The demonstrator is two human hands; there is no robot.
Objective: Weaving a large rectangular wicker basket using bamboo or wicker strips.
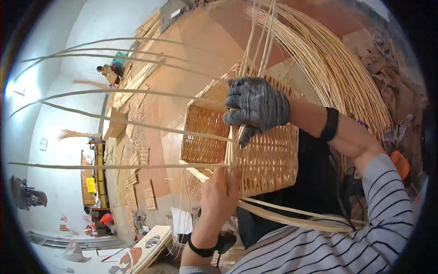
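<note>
A woven wicker basket rests tilted against my lap, its open inside facing left. Long pale willow rods stick out from its rim far to the left, and several others rise beyond my gloved hand. My right hand, in a grey knitted glove, is closed around rods at the rim. My bare left hand pinches the rim's rods just nearer to me, its fingertips pressed together. Part of the rim is hidden under both hands. Two loose strips run along the basket's near side across my lap.
A large bundle of rods lies on the floor at the far right, next to crumpled brown cloth. Woven pieces lie on the floor at left. A low wooden bench stands at lower left. Another person sits in the background.
</note>
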